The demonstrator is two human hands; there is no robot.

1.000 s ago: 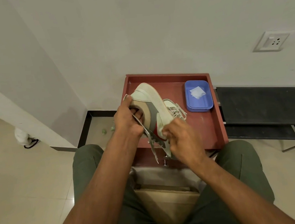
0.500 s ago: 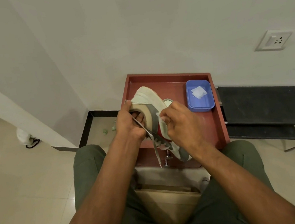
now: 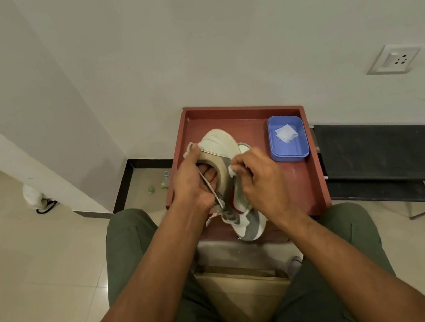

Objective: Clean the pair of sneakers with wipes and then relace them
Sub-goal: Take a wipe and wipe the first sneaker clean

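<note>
- Sneaker point(image 3: 228, 156), gripped by the left hand point(image 3: 191, 183) through its collar, is wiped.
- Right hand point(image 3: 260, 181), pinching a wipe point(image 3: 233, 171), has been shifted from toe toward heel, at 12 o'clock; cleaning continues.

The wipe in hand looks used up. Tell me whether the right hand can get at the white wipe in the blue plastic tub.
Probably yes. The blue plastic tub sits open just beyond the right hand, nothing lies between, and the white wipe lies exposed on top.
</note>
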